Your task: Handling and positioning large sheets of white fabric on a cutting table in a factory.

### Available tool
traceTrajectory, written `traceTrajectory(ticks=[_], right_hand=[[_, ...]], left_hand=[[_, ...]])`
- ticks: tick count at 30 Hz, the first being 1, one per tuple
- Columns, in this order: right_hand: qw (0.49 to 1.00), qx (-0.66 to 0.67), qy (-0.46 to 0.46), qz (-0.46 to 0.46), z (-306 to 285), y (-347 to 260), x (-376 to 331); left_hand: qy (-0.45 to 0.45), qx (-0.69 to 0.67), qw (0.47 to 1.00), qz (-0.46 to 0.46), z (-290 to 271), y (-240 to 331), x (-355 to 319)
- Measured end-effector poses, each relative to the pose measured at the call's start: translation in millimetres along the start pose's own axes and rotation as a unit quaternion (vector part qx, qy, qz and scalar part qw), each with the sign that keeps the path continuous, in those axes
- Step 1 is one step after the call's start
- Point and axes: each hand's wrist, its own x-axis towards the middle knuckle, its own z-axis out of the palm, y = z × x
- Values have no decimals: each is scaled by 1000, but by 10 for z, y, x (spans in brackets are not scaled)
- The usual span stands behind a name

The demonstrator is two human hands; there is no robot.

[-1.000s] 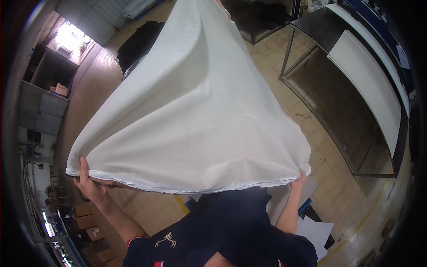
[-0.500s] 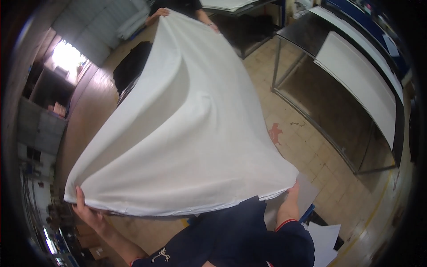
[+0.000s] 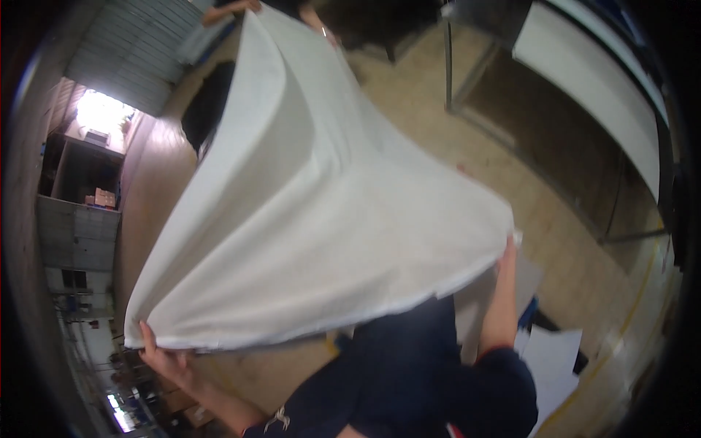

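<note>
A large white cloth (image 3: pixel 343 212), made of stacked layers along its near edge, hangs stretched in the air between me and a co-worker. My left hand (image 3: pixel 162 356) grips its near left corner, with a finger lying over the top. At the near right corner my right hand (image 3: pixel 508 255) pinches the cloth, arm stretched out. The co-worker's hand (image 3: pixel 244 7) holds the far left corner, and their other hand (image 3: pixel 328 35) is at the far right edge. Deep folds run from my left corner toward the middle. The underside of the cloth is hidden.
A metal-framed table (image 3: pixel 504 139) stands on the right with a white sheet (image 3: pixel 584 87) on top. White papers (image 3: pixel 551 365) lie low beside my right side. A dark heap (image 3: pixel 208 102) sits beyond the cloth's left edge. Brown boxes (image 3: pixel 102 197) rest on a shelf at far left.
My right hand has lifted and moved away from me with its corner, pulling the cloth wider on the right. My left hand keeps its corner, and the whole view has shifted a little.
</note>
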Motion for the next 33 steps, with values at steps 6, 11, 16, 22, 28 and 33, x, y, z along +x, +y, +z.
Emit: traceTrajectory(ticks=[6, 11, 16, 22, 28, 33], right_hand=[[987, -78, 127, -60, 442, 67, -385], [953, -230, 163, -110, 713, -72, -707], [968, -116, 186, -124, 837, -146, -756], [952, -158, 171, -201, 986, -173, -317], [969, -125, 158, -140, 1106, -158, 50], [977, -58, 177, -107, 1098, -46, 33]], left_hand=[[-8, -5, 1000, -24, 1, 44, -83], [8, 27, 1000, -4, -218, -55, 10], [0, 12, 1000, -21, -155, -133, 98], [12, 12, 1000, -7, -381, -12, 203], [43, 11, 999, -6, -239, -28, 147], [38, -28, 999, 15, -368, -72, 147]])
